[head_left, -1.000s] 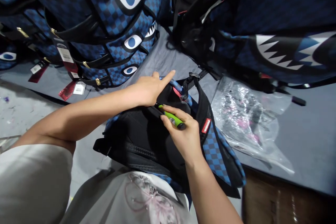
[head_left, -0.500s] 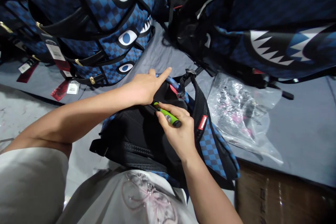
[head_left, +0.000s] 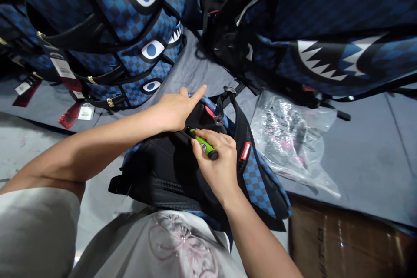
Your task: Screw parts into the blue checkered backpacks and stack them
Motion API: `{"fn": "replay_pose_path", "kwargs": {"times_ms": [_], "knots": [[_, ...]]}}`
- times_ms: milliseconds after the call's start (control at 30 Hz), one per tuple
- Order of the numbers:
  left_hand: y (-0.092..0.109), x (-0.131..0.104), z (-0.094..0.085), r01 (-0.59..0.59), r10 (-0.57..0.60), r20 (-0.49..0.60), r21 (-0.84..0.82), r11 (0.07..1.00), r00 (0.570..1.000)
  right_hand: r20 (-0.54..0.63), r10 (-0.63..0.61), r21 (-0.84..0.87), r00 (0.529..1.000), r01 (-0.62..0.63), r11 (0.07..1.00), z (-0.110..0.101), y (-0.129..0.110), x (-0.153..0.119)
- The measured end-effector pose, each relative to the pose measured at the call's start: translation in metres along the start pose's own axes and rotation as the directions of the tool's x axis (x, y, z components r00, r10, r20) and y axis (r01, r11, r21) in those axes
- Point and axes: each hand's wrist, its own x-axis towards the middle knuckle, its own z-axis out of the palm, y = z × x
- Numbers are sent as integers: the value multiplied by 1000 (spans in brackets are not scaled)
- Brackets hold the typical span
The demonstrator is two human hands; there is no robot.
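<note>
A black backpack [head_left: 156, 156] with blue checkered panels and a red label lies in front of my body. My right hand [head_left: 216, 156] is closed round a green-handled tool [head_left: 202, 142] with a black end cap. The tool's front end points into the black fabric just beneath my left hand and is partly hidden, so its exact kind does not show. My left hand [head_left: 177, 110] grips the backpack's upper edge beside the blue tubular trim [head_left: 208, 103]. Its index finger sticks out, while its other fingers are mostly hidden.
Stacked blue checkered backpacks [head_left: 130, 21] with eye prints and hanging tags stand at the left. Another backpack [head_left: 325, 58] with a toothed mouth lies at the right. A clear plastic bag [head_left: 289, 134] rests on the grey-covered table [head_left: 368, 165]. A brown carton [head_left: 345, 243] sits lower right.
The whole view has shifted slightly, so everything appears a little farther left. Both hands keep nearly the same hold, the green-handled tool staying at the same spot on the backpack.
</note>
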Motion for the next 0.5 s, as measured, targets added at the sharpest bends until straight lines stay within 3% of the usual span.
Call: {"fn": "replay_pose_path", "kwargs": {"times_ms": [333, 500], "knots": [[-2, -1, -1, 1, -1, 5, 29, 1000, 1000, 23, 45, 101, 999, -47, 994, 3, 4, 0], [-8, -3, -3, -7, 5, 20, 72, 997, 1000, -6, 99, 133, 995, -98, 986, 16, -4, 4]]}}
